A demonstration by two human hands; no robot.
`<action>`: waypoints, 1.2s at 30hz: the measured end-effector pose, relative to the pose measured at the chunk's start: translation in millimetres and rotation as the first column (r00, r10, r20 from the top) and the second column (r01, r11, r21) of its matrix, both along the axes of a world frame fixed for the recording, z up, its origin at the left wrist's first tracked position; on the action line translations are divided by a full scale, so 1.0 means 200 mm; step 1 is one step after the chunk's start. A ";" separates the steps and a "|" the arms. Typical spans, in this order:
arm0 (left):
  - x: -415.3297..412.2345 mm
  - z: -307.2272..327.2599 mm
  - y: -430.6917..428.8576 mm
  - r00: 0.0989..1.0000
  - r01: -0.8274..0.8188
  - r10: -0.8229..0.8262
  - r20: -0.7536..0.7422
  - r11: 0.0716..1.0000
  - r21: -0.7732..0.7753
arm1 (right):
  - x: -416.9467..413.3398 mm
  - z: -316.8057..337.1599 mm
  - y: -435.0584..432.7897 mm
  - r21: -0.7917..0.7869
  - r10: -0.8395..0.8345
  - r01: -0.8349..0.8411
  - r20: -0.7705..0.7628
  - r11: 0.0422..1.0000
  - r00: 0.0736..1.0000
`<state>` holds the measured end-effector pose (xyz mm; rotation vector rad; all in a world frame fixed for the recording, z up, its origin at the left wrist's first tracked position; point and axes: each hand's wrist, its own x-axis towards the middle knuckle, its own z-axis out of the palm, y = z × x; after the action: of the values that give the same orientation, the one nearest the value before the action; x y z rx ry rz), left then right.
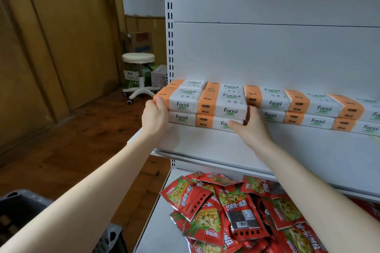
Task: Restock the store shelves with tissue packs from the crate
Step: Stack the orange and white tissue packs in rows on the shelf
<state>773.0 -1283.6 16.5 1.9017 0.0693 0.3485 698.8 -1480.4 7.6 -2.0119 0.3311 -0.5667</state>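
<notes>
Both hands at the left end of the white shelf (205,144). Left hand (155,116) grips the left end of a two-high block of Facial tissue packs (207,107), fingers curled onto the orange wrap. Right hand (254,127) clasps the block's right end, thumb across the lower pack's front. Block rests on the shelf, just beside a longer row of packs (312,109). Red snack packets (236,209) heaped one shelf below. Grey crate (18,207) lower left.

Glossy plastic tissue packs (222,104) on matt white metal shelf (205,146), glossy foil snack packets (236,207).
</notes>
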 end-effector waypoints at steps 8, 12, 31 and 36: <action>-0.03 0.02 0.00 1.000 -0.001 0.001 -0.028 1.000 -0.014 | -0.01 0.01 0.01 -0.029 -0.006 0.005 -0.020 1.000 1.000; -0.05 0.02 0.01 0.997 0.043 -0.044 -0.061 0.999 -0.010 | -0.04 0.03 0.03 -0.068 0.011 -0.016 -0.070 0.998 0.998; -0.31 0.03 0.07 0.999 0.024 -0.023 0.024 1.000 -0.018 | -0.27 0.03 0.30 -0.122 -0.088 0.127 0.281 0.984 0.956; -0.60 -0.03 0.29 0.996 0.075 -0.075 0.044 0.997 0.006 | -0.41 -0.01 0.72 -0.094 0.310 -0.298 0.164 0.950 0.936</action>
<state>652.3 -1226.4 9.6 1.8946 -0.0320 0.3395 617.4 -1336.3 5.1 -2.0092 -0.1102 -0.5600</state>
